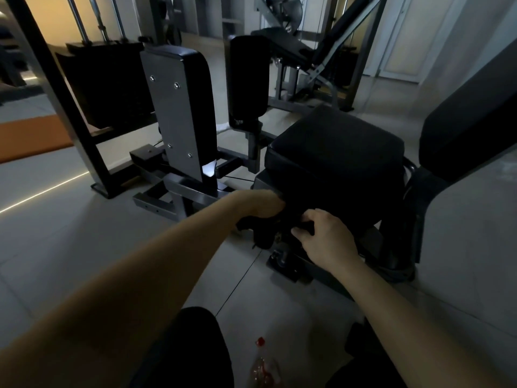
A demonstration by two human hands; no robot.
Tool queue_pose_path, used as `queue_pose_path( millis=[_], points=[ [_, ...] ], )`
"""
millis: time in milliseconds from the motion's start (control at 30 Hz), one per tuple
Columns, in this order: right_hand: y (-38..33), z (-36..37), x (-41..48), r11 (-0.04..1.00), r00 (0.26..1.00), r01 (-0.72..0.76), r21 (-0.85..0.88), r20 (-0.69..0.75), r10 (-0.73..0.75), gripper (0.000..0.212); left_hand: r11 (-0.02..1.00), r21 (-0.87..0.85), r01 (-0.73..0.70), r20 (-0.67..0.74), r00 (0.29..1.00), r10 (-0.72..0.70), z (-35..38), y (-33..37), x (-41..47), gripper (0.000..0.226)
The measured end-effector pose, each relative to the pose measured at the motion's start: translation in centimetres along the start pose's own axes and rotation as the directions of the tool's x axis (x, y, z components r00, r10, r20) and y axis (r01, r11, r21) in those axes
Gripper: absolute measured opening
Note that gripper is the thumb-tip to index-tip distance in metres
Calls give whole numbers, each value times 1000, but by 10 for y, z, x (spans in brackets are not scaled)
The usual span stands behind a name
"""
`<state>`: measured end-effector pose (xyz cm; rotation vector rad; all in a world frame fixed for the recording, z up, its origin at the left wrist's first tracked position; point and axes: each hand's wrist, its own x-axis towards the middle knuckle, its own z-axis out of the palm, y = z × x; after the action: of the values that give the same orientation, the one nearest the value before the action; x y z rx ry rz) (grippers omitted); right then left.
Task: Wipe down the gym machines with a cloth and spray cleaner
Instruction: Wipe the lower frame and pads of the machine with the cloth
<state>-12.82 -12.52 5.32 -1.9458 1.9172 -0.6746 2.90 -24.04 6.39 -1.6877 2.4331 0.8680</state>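
Note:
A black padded seat [335,152] of a gym machine fills the middle right. Below its front edge my left hand [263,205] is closed on a dark cloth [257,231] that hangs down against the machine's frame. My right hand [324,236] sits just right of it, fingers curled on the same dark cloth or a dark part under the seat; the dim light hides which. A clear spray bottle with a red cap [261,359] stands on the floor between my knees, near the bottom edge.
Two upright black leg pads [181,107] [249,77] stand ahead on a grey steel base [179,194]. A weight stack [106,82] is at the left, a backrest [470,124] at the right, another bench [293,43] behind. An orange mat [30,135] lies on the tiled floor.

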Motion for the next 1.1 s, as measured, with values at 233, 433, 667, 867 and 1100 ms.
queue_pose_path(
  millis=[233, 433, 667, 867, 1100],
  points=[
    [-3, 3, -8, 998, 997, 55, -44, -58, -58, 16, 796, -543, -268, -688, 686, -238, 83, 15, -47, 26],
    [-1, 7, -6, 995, 993, 79, -55, -82, -83, 16, 597, -669, -443, -675, 698, -238, 102, 18, -47, 14],
    [3, 7, -2, 993, 991, 108, -51, -70, -112, 16, 858, -510, 52, -193, 966, -173, 22, 3, -37, 33],
    [3, 13, -5, 986, 982, 129, -108, -125, -142, 19, 799, -600, -35, -353, 908, -226, 38, 0, -42, 30],
    [4, 12, -2, 989, 984, 133, -68, -112, -140, 20, 539, -629, -560, -717, 686, -124, 113, 1, -50, 23]
  ],
)
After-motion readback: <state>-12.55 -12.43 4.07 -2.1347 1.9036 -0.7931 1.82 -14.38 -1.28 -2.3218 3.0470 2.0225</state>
